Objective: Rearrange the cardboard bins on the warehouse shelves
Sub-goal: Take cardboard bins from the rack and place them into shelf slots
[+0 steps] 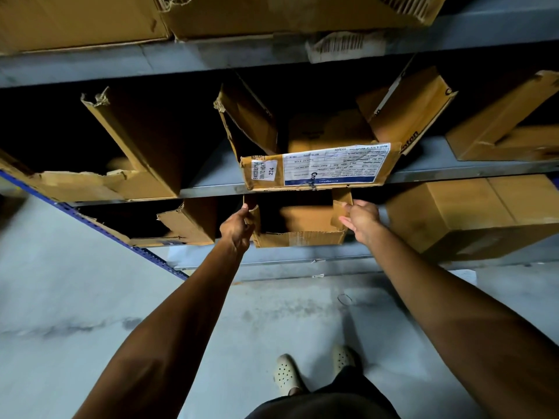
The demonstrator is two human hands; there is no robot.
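**rackrat:** ok so where are you with this one?

**shelfgoblin:** You've got the open-front cardboard bin [299, 237] at the front edge of the lower shelf [302, 259], right under the labelled bin [320, 169] that hangs over the edge of the shelf above. Your left hand [239, 225] is clamped on the bin's left wall, fingers wrapped round the ragged front edge. Your right hand [361, 220] is pinching the flap on the right wall. Both hands are grasping cardboard, nothing loose.

**rackrat:** any tips before you shift it?

**shelfgoblin:** Yeah. That cardboard looks soft and torn at the corners, so I'd guess the walls will fold or rip if you haul on the top edges. Slide your grip lower, closer to the base, and move both sides evenly so it doesn't skew. Whichever way it's going, keep it flat on the shelf rather than lifting by the flaps.

**rackrat:** clearance?

**shelfgoblin:** Tight up top, since the labelled bin sits just above your knuckles, so stay low. The closed box [472, 216] is near your right hand and the torn bin [190, 223] is off to the left, so go straight, no swinging. Can't tell what's inside, it's dark back there, so assume some weight.
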